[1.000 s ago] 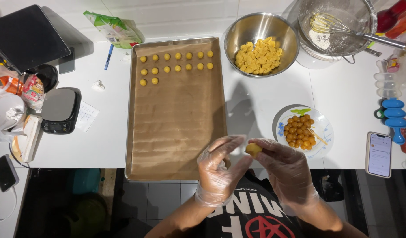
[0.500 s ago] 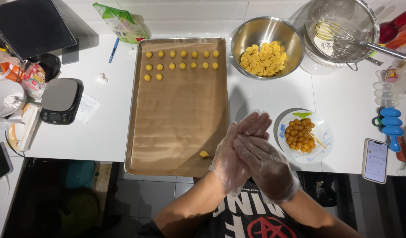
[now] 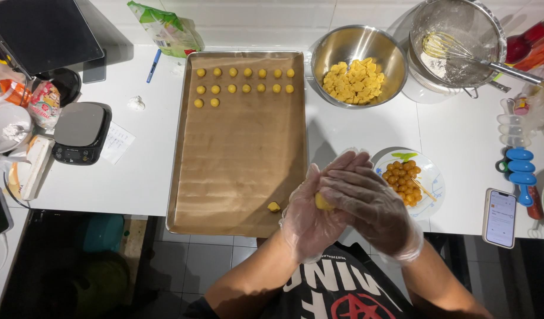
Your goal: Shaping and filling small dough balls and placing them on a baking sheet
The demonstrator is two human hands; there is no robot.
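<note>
Two gloved hands meet palm to palm over the near edge of the desk (image 3: 136,177), and between them sits a small yellow dough piece (image 3: 322,202), only its edge showing. The left hand (image 3: 310,215) cups it from below, fingers curled up around it; the right hand (image 3: 366,201) lies flat across the top, pressing down, so both grips are closed on the dough piece.

Just left of the hands lies a baking tray (image 3: 177,195) lined with brown paper. A single stray dough lump (image 3: 273,207) rests near the tray's near right corner, close to the left hand but apart from it. At the tray's far end stand rows of small dough balls (image 3: 245,80).

Just right of the hands is a white plate (image 3: 432,183) of brown filling balls (image 3: 403,183). Farther back stands a steel bowl (image 3: 325,59) of yellow dough chunks (image 3: 353,81), and beside it a sieve (image 3: 478,35) with a whisk (image 3: 446,46) in it. A phone (image 3: 500,217) lies at the right edge, a kitchen scale (image 3: 80,133) well off to the left.
</note>
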